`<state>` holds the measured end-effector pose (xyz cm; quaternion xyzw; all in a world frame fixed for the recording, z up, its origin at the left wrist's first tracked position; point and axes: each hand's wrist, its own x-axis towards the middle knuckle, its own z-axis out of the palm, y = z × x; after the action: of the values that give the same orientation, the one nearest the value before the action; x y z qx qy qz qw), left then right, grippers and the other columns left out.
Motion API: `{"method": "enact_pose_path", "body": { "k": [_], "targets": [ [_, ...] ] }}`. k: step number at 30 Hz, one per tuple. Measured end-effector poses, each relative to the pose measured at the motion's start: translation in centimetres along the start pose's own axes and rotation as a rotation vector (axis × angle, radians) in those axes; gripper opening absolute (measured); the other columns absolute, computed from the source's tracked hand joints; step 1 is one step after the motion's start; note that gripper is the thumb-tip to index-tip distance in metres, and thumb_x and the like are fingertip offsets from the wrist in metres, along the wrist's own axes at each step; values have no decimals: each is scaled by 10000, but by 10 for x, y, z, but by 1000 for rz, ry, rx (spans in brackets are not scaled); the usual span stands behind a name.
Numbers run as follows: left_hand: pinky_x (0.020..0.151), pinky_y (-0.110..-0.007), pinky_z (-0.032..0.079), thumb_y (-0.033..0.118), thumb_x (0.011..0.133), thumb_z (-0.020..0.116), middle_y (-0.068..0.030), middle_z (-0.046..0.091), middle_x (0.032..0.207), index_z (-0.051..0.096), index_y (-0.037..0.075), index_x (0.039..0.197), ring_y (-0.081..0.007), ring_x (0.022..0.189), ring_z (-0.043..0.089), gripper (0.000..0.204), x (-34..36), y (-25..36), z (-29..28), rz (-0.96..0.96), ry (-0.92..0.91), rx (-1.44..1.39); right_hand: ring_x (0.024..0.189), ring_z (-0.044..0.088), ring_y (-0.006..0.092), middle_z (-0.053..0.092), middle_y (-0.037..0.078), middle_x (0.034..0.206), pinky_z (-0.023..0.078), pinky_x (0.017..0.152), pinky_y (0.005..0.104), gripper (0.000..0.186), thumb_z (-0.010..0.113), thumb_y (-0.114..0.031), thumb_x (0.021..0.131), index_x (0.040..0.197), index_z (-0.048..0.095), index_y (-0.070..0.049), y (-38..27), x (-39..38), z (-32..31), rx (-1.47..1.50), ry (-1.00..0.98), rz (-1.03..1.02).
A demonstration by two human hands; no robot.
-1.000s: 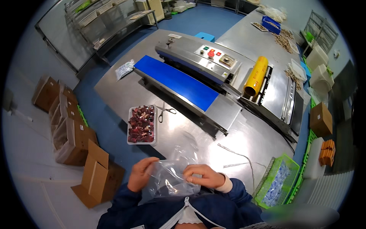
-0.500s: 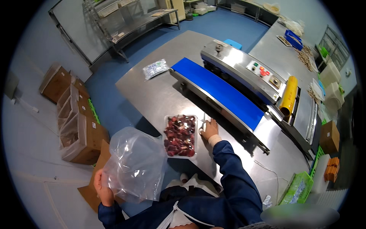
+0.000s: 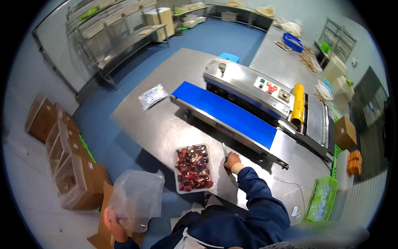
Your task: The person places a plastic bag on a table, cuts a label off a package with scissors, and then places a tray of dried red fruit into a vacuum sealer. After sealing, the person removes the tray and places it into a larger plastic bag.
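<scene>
My left hand [image 3: 114,224] is closed on a large clear plastic bag [image 3: 139,195], hanging beside the table over an open carton. On the steel table [image 3: 166,124], near its front edge, lies a white tray [image 3: 177,189] filled with dark red pieces [image 3: 194,166]; shiny reflections suggest clear film on top. To the right of the tray, my right hand [image 3: 233,160] is closed round the dark handle of what looks like a small knife [image 3: 224,149], its thin pale blade pointing away from me. The fingers partly hide the handle.
Beyond my right hand stands a sealing machine [image 3: 248,89] with a blue conveyor belt [image 3: 224,114] and a yellow roll [image 3: 297,106]. A silvery packet [image 3: 153,96] lies at the far left of the table. Lined cartons [image 3: 83,182] stand left; a green basket [image 3: 322,199] sits right.
My left hand and the bag have moved down, and the bag hangs narrower. My right hand has closed on the knife handle. The view has shifted, so the table sits lower in it.
</scene>
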<state>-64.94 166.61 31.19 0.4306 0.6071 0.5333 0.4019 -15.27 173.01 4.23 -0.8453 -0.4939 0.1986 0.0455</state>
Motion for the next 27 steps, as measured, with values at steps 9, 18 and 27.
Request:
{"method": "enact_pose_path", "body": {
  "k": [9, 18, 27],
  "targets": [
    [457, -237, 378, 257, 915, 469, -45, 504, 629, 531, 2, 1002, -97, 507, 445, 276, 59, -52, -21, 158, 30, -1, 716, 603, 372, 613, 199, 776, 478, 652, 447, 251, 547, -237, 746, 889, 537, -30, 23, -29, -9, 118, -73, -202],
    [463, -232, 380, 219, 946, 418, -22, 493, 648, 508, 55, 1083, -91, 529, 454, 231, 66, -16, 42, 26, 78, -51, 734, 581, 361, 576, 218, 803, 454, 657, 384, 351, 616, -204, 748, 996, 461, -9, -25, 39, -179, 744, 323, -465],
    [613, -292, 439, 261, 909, 477, -89, 548, 828, 533, 40, 1091, -145, 698, 519, 292, 93, -65, 13, 661, -21, 346, 835, 603, 374, 606, 263, 891, 468, 742, 399, 441, 657, -245, 701, 981, 522, 69, -8, 225, -261, 579, 482, -23]
  ]
}}
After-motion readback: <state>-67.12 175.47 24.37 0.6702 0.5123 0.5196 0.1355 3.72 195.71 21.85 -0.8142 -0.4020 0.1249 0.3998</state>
